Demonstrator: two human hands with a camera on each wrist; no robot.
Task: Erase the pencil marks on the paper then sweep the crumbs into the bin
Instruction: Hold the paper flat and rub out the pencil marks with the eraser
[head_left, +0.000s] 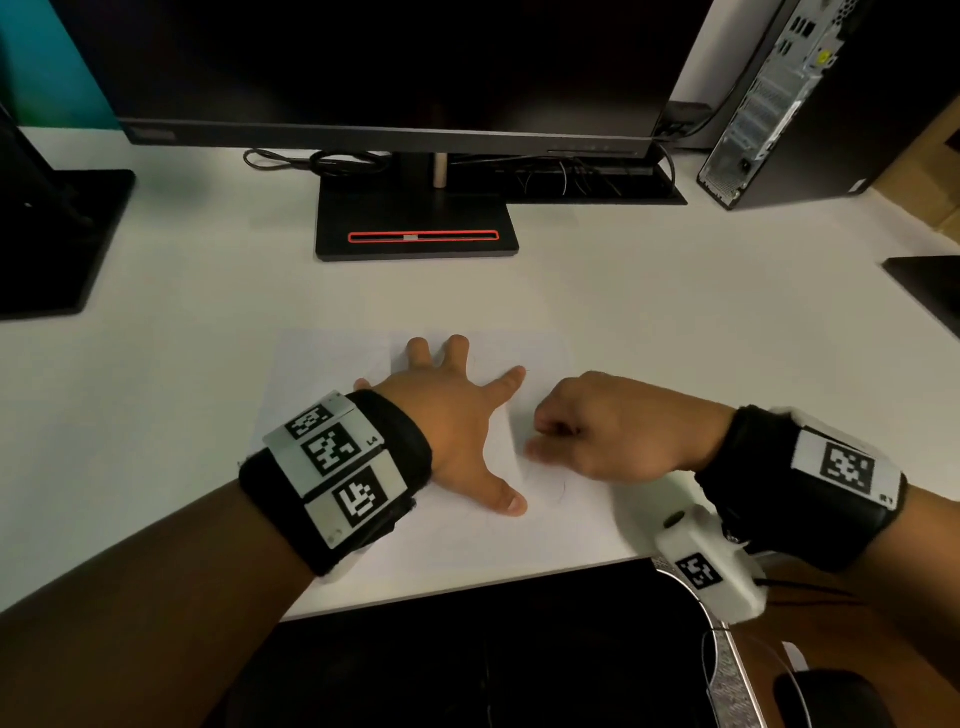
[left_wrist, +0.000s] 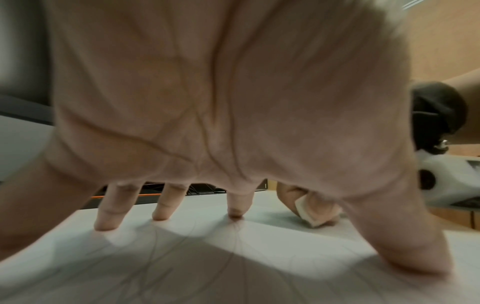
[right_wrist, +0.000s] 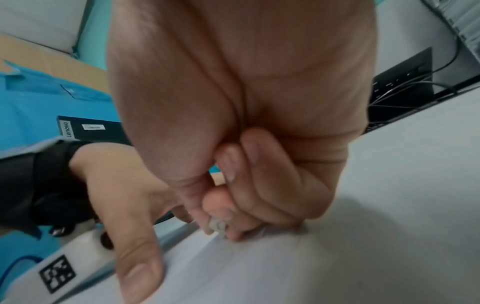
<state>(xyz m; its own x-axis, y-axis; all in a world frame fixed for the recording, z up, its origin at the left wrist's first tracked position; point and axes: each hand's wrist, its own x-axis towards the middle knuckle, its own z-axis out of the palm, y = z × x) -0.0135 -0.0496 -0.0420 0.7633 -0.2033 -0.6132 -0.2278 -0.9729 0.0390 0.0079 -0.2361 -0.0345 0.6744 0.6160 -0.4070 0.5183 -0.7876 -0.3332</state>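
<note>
A white sheet of paper (head_left: 332, 364) with faint pencil lines lies near the front edge of the white desk (head_left: 623, 291). My left hand (head_left: 447, 410) presses flat on it, fingers spread straight; in the left wrist view those fingertips (left_wrist: 106, 224) rest on the paper (left_wrist: 233, 267) over thin pencil marks. Just to its right, my right hand (head_left: 597, 426) is curled and pinches a small white eraser (left_wrist: 309, 211), whose tip (right_wrist: 217, 225) touches the paper (right_wrist: 259, 267). No bin or crumbs show.
A black monitor (head_left: 395, 67) on a stand (head_left: 415, 223) with cables stands behind the paper. A second stand base (head_left: 52, 239) is at the left, a computer tower (head_left: 779, 98) at the back right. Below the desk edge it is dark.
</note>
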